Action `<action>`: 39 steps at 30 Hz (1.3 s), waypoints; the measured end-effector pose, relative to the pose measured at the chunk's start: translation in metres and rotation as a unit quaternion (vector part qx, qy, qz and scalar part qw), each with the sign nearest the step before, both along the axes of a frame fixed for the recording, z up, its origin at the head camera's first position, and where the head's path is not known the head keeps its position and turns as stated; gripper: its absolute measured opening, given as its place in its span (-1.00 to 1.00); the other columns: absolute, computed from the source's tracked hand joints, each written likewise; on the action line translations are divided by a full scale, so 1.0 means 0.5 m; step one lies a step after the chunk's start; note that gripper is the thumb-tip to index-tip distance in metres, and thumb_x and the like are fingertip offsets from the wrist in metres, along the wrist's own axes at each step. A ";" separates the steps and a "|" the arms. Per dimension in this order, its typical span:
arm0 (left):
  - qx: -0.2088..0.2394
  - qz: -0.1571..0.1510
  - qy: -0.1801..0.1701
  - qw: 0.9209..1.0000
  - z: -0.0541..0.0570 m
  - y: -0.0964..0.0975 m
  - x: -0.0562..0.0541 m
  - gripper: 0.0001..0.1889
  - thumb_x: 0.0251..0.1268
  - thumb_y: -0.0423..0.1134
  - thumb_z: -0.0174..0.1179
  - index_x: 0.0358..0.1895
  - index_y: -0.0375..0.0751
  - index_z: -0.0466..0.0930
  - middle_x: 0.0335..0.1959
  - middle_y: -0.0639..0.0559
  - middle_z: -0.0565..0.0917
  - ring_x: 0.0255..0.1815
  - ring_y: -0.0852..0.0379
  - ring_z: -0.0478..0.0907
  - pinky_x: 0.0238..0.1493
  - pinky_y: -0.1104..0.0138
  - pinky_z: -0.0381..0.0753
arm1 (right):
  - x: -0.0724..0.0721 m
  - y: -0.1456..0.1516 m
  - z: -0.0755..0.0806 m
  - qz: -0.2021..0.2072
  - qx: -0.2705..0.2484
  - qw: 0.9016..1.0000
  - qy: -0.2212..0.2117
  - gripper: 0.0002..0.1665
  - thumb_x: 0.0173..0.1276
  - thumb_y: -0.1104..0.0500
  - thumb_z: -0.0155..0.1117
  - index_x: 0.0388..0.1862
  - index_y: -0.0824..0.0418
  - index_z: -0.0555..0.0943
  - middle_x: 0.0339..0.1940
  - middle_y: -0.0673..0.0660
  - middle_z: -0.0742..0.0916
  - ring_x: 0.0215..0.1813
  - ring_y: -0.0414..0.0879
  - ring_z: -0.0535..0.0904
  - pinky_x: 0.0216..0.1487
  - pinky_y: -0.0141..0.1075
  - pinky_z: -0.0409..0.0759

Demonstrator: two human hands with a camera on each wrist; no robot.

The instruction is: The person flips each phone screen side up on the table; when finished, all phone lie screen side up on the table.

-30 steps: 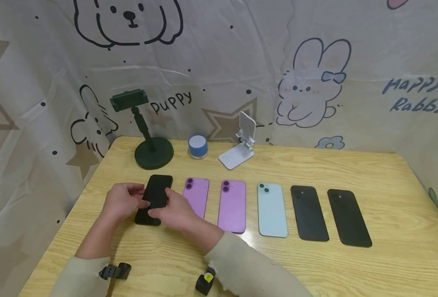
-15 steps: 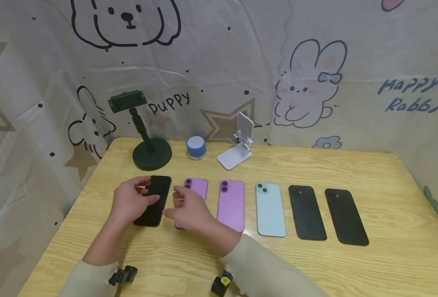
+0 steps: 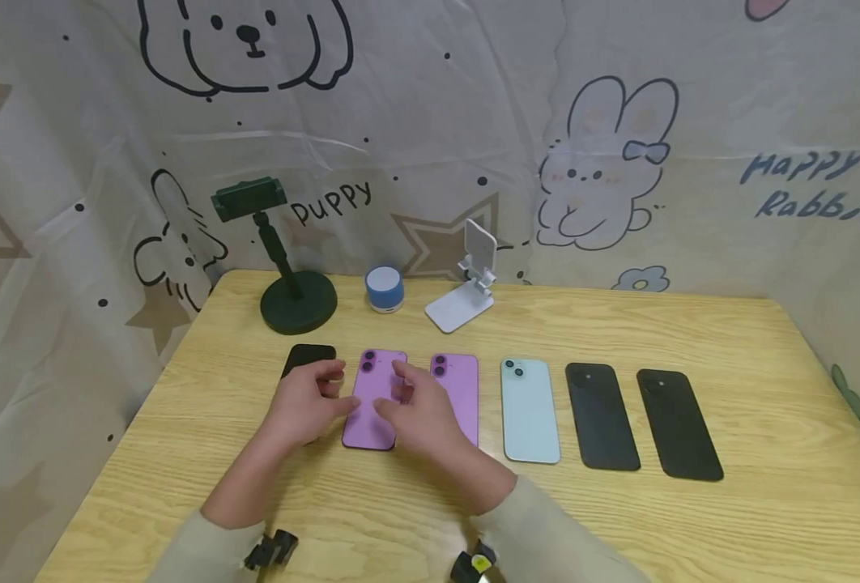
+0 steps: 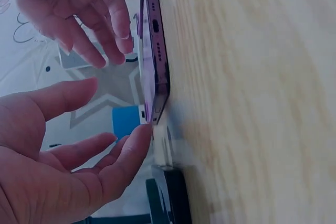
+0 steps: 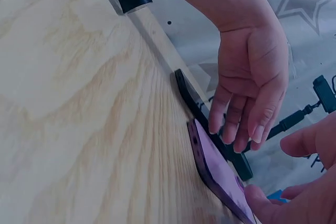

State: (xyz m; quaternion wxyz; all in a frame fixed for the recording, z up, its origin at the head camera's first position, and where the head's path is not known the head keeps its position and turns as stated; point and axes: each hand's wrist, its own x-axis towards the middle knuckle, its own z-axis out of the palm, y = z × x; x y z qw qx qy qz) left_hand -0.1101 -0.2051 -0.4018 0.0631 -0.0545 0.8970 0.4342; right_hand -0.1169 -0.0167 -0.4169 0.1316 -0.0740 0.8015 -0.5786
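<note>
The left purple phone (image 3: 370,417) lies back up on the table between my two hands. My left hand (image 3: 302,409) hovers at its left side, fingers loosely bent, partly covering a black phone (image 3: 306,354). My right hand (image 3: 424,414) is at its right edge, over part of the second purple phone (image 3: 462,393). In the left wrist view, a left fingertip (image 4: 137,135) is close to the purple phone's corner; contact is unclear. The right wrist view has a right fingertip (image 5: 254,195) by the purple phone (image 5: 215,163). Neither hand grips anything.
To the right lie a light blue phone (image 3: 532,417) and two black phones, one (image 3: 603,421) beside the other (image 3: 681,429). Behind stand a dark green phone stand (image 3: 299,304), a small blue speaker (image 3: 385,291) and a white folding stand (image 3: 461,308). A patterned curtain hangs behind the table.
Both hands have moved right, from the leftmost black phone to the left purple phone. The right hand let go first, then the left followed. The black phone stays flat in place.
</note>
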 end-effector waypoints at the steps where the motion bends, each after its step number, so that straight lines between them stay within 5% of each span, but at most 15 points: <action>1: -0.003 -0.001 -0.006 1.000 0.001 0.004 0.000 -0.36 0.18 -0.32 0.44 0.33 -0.41 0.46 0.13 -0.24 0.60 -0.02 -0.07 0.54 -0.06 0.15 0.61 | -0.001 0.005 0.000 -0.002 0.001 1.000 0.001 -0.23 0.31 0.21 0.39 0.46 0.34 0.36 0.35 0.28 0.52 0.26 0.10 0.52 0.22 -0.10 0.50; 10: -0.013 0.000 -0.025 1.000 -0.008 0.022 -0.011 -0.35 0.16 -0.27 0.46 0.33 -0.39 0.46 0.14 -0.20 0.60 -0.02 -0.05 0.55 -0.12 0.19 0.61 | -0.006 0.028 -0.009 0.020 0.024 0.999 0.012 -0.11 0.27 0.31 0.38 0.52 0.39 0.22 0.40 0.36 0.42 0.33 0.19 0.44 0.31 -0.03 0.38; 22: 0.012 0.042 -0.041 0.998 -0.016 0.042 -0.017 -0.40 0.16 -0.27 0.45 0.29 -0.34 0.52 0.08 -0.17 0.64 -0.01 -0.04 0.59 -0.15 0.22 0.65 | -0.014 0.020 -0.011 -0.012 0.012 0.999 -0.031 0.03 0.26 0.36 0.30 0.59 0.39 -0.02 0.52 0.34 0.28 0.32 0.14 0.46 0.22 -0.11 0.49; 32: 0.040 0.084 -0.055 0.994 -0.014 0.042 -0.023 -0.44 0.07 -0.43 0.44 0.23 -0.34 0.58 0.00 -0.21 0.69 -0.07 -0.03 0.66 -0.19 0.23 0.66 | -0.029 -0.002 -0.008 -0.035 0.035 0.998 -0.037 -0.09 0.17 0.46 0.24 0.53 0.40 0.19 0.38 0.29 0.49 0.13 0.03 0.58 0.16 -0.12 0.54; 39: 0.020 0.085 -0.054 0.995 -0.016 0.045 -0.025 -0.38 -0.02 -0.50 0.44 0.23 -0.33 0.58 0.03 -0.20 0.67 -0.08 -0.04 0.64 -0.21 0.20 0.67 | -0.029 -0.019 -0.010 -0.029 0.056 0.998 0.016 -0.17 -0.01 0.56 0.19 0.38 0.42 0.42 0.18 0.28 0.64 -0.06 0.00 0.63 0.04 -0.16 0.58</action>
